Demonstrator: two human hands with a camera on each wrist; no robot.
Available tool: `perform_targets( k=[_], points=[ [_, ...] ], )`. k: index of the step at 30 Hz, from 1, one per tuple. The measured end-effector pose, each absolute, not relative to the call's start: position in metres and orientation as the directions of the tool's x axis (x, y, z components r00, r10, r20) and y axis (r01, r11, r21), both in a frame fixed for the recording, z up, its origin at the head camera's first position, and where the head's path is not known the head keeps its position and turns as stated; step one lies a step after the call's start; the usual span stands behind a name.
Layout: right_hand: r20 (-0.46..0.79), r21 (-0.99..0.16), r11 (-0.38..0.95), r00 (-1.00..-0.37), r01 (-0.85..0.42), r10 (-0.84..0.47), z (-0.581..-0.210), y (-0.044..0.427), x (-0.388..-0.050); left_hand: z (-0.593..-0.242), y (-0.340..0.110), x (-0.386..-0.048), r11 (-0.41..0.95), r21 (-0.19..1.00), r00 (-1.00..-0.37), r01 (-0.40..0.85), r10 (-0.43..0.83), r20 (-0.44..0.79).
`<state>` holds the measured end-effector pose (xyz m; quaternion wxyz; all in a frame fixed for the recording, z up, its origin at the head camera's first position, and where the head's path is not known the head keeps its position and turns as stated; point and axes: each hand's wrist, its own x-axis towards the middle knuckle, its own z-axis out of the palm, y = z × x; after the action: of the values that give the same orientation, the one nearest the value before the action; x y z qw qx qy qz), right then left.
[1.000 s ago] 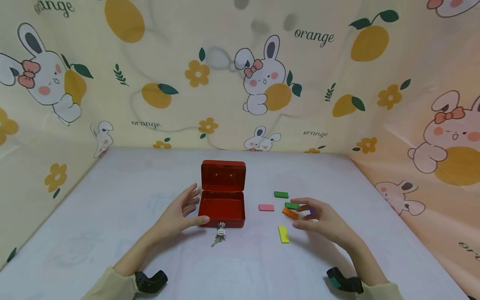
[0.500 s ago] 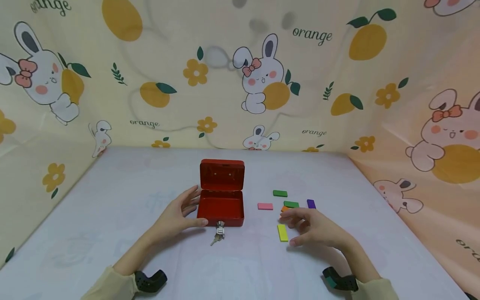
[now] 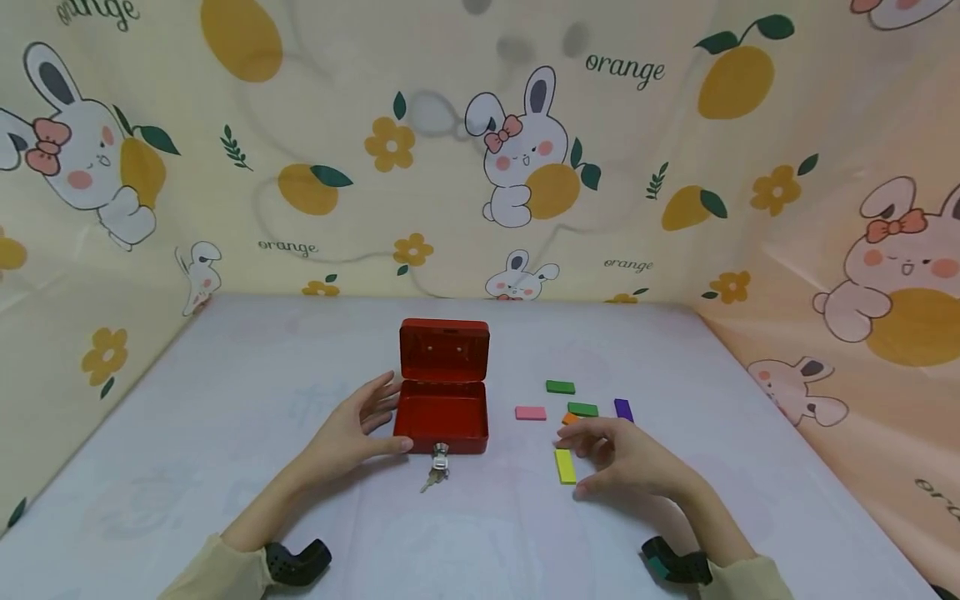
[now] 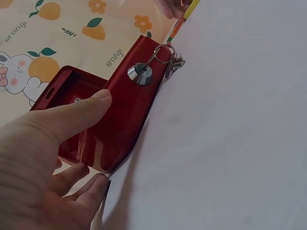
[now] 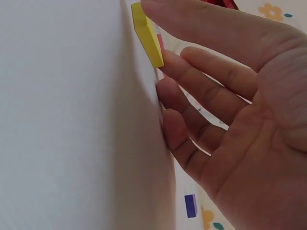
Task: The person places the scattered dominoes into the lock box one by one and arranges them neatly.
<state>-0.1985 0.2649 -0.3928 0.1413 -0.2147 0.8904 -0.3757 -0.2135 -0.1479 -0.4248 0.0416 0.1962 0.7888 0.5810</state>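
The yellow block (image 3: 566, 468) lies flat on the worktop (image 3: 465, 533), between the thumb and fingers of my right hand (image 3: 637, 460). They stand apart, and I can't tell whether either touches it. I'd expect the block to be light and stiff, hard to break, with smooth faces that could slide a little. It is thin, so I'd pinch it by the edges; the short ends, near my thumb and fingertips, look handiest.

My left hand (image 3: 348, 431) is loosely spread at the near left corner of the red box (image 3: 468, 445), thumb laid on the front wall, fingers along the side. The box looks like painted metal, rigid and slick, not very heavy; with its lid (image 3: 445, 352) raised it might tip backward, so the low walls seem the surest hold. The keys (image 3: 432, 478) hang at its front lock (image 4: 139, 74). Just beyond my right fingertips is an orange block (image 3: 571, 418), partly hidden
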Motion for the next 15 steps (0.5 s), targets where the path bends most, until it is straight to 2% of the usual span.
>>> perform_targets(
  k=[15],
  points=[
    [-0.053, -0.720, 0.631, -0.884, -0.290, -0.465, -0.3961, 0.2648, -0.1981, -0.4229, -0.1472, -0.2128, 0.241, 0.937, -0.918, 0.252, 0.366, 0.153]
  ],
)
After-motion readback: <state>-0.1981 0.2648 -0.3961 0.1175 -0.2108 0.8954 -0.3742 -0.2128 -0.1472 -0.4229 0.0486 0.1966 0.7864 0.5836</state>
